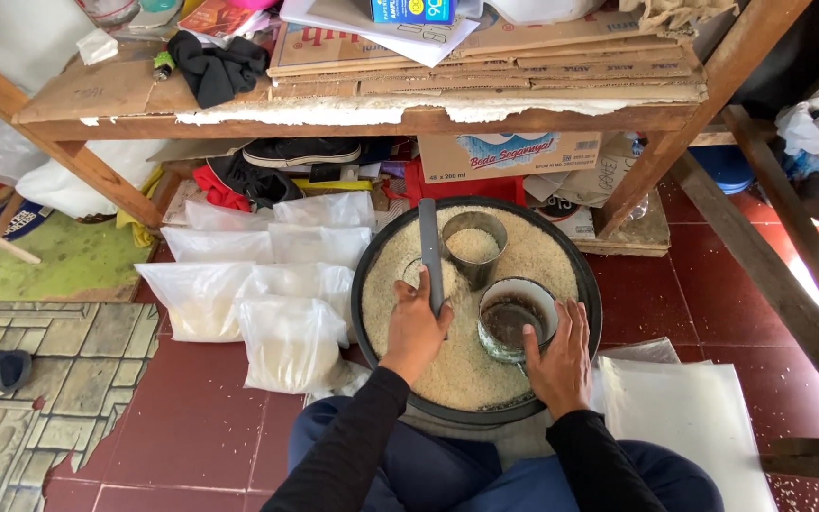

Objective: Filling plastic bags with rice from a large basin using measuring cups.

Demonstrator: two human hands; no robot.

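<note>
Rice basin [372, 284] on red-tiled floor [201, 427]

One large round black basin [591, 313] of rice is sitting on the floor, and two metal cans are standing in it: one [473, 246] filled with rice and one empty, rusty-bottomed can [516, 318]. One flat grey leveling stick [429, 251] is lying across the rice, and two hands are showing, the left hand [416, 327] and the right hand [559, 358]. About seven filled clear bags of rice [286, 341] are lying beside the basin, though overlaps are making the exact count uncertain, and one stack of empty clear bags [689, 412] is resting on the other side.
</note>
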